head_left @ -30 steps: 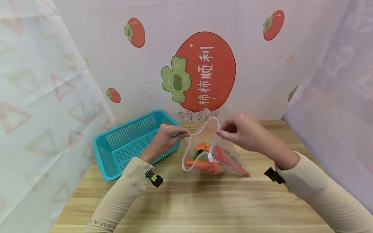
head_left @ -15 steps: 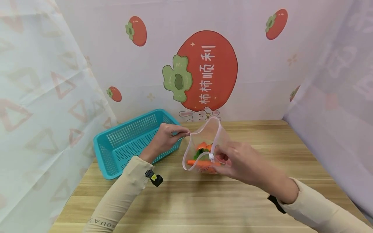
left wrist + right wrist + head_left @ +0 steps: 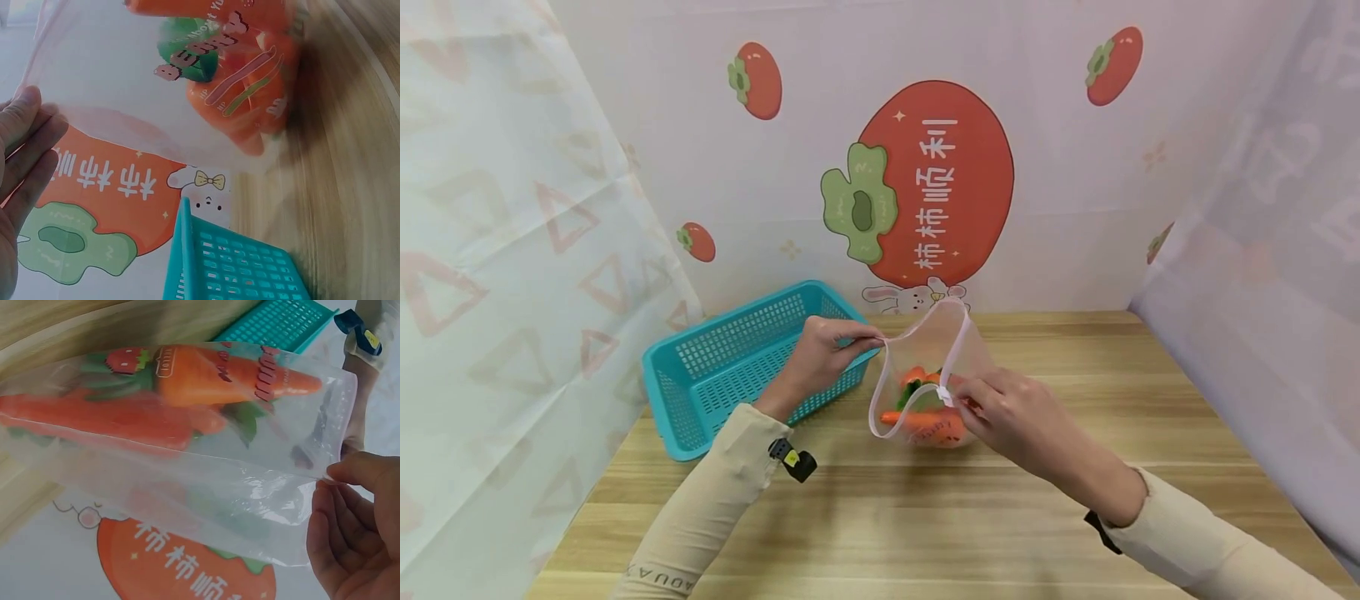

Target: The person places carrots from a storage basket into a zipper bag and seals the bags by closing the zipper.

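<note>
A clear zip bag [image 3: 958, 342] with a pale pink rim stands mouth open on the table. My left hand [image 3: 829, 354] pinches the left side of its rim between thumb and fingertips. My right hand [image 3: 1018, 421] pinches the rim's right corner, right at the white zip slider [image 3: 944, 395]. Inside lie an orange carrot [image 3: 206, 378] with green leaves, a long red vegetable [image 3: 125, 419] and rounded orange pieces [image 3: 219, 112], seen through printed plastic. My right hand covers part of the bag in the head view.
A turquoise perforated basket [image 3: 730, 392] stands left of the bag, behind my left forearm. The wooden table [image 3: 880, 533] meets a printed cloth backdrop [image 3: 1045, 275] at the back, with more cloth on both sides.
My right hand has come down from the upper right of the rim to the slider corner and now pinches there. My left hand has kept its hold, nearly still.
</note>
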Tool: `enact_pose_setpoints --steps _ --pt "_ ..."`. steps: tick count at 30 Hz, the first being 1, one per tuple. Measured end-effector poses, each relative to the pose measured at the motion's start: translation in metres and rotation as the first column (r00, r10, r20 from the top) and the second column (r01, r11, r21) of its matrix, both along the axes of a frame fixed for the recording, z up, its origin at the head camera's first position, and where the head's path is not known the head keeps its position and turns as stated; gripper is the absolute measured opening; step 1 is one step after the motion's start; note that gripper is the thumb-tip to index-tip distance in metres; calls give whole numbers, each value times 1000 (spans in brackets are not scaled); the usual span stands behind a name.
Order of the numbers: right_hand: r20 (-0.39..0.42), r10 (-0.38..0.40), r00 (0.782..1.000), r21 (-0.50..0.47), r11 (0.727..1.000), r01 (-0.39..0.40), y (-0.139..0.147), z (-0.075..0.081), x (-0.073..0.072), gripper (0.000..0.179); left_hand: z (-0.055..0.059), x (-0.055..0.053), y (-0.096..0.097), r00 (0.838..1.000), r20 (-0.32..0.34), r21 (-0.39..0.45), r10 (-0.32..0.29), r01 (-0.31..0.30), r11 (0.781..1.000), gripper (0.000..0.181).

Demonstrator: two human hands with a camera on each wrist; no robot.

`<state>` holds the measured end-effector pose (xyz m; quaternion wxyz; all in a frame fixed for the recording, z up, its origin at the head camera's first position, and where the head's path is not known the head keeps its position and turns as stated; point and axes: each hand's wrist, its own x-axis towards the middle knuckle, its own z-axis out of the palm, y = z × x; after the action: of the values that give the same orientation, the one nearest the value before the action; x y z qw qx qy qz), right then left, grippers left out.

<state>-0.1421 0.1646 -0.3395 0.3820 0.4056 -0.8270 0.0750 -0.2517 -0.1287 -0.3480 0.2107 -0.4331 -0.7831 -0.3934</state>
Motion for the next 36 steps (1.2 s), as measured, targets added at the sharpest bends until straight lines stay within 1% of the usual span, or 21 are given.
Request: enact_pose_setpoints --steps 5,7,11,15,17,21,25,28,32,36 --pt "82 60 995 -112 992 -51 12 7 -3 24 8 4 1 1000 21 49 19 -20 999 11" --pt "113 84 990 -160 985 -65 18 10 -4 25 12 5 1 999 18 69 33 -34 997 11" --pt "144 115 983 -246 966 -77 31 16 -8 23 19 8 -1 997 20 117 70 -72 991 12" --pt "164 133 977 -319 945 -75 44 20 -12 24 26 14 -3 993 69 162 101 -111 980 12" --pt "165 143 976 -351 933 -78 50 22 -14 26 29 17 -4 988 106 179 114 -132 975 11" --pt "217 167 962 -409 910 -66 60 24 -17 29 32 25 -7 972 176 194 155 -189 963 9" --pt "316 194 929 -452 891 -32 68 22 -17 28 33 33 -14 954 229 205 193 -241 949 9" --pt "366 224 903 -486 874 -19 72 20 -17 28 31 37 -21 946 255 220 199 -257 941 10" --pt "379 246 892 -527 850 -10 75 16 -19 29 26 39 -30 942 271 248 197 -266 932 11" --pt "421 231 877 -554 831 47 76 12 -23 25 19 38 -37 938 283 281 201 -282 917 12"
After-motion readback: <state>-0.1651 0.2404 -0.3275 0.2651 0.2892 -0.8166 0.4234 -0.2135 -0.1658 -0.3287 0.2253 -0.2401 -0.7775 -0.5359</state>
